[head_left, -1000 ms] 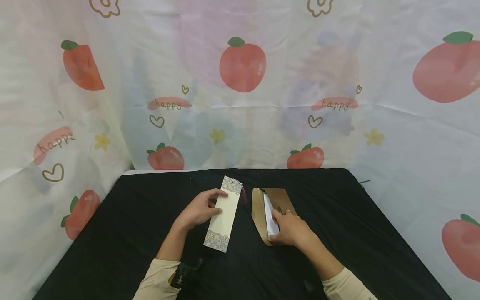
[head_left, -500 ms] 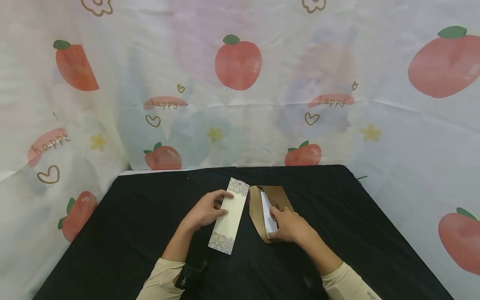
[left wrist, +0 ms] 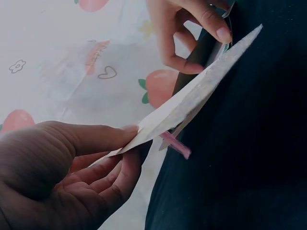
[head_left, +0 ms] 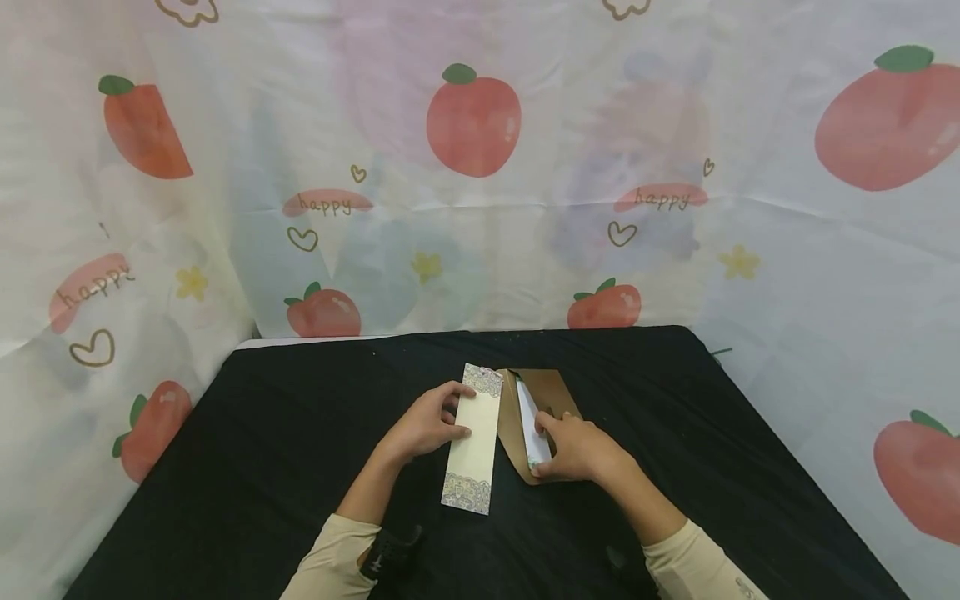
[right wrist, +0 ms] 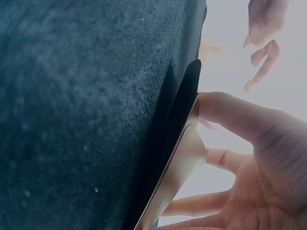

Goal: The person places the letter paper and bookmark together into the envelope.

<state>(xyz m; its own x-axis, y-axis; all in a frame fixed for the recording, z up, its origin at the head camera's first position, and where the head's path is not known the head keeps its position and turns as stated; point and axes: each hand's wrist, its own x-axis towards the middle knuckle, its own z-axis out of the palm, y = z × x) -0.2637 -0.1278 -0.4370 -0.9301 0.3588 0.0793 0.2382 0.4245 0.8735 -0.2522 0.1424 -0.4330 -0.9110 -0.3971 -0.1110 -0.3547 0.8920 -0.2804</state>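
My left hand [head_left: 426, 423] pinches the left edge of a cream bookmark [head_left: 476, 442] with grey lace-patterned ends. The thumb lies on its face; other fingers are behind it in the left wrist view, where a pink tassel [left wrist: 177, 145] hangs below. The bookmark stands slightly tilted, close beside a brown envelope [head_left: 553, 387]. My right hand [head_left: 579, 450] grips that envelope at its mouth, thumb and fingertips apart along the opening. White paper or lining [head_left: 527, 421] shows inside the gap; which of these cannot be told. The envelope's lower right part is hidden by the hand.
Black cloth [head_left: 315, 467] covers the table. A white curtain [head_left: 405, 108] printed with peaches and hearts stands behind and at both sides. A dark strap [head_left: 386, 552] is on the left wrist.
My left hand has brought the bookmark rightward, from apart to right next to the envelope, and turned it more upright. The right hand stays on the envelope; the head view shifts slightly.
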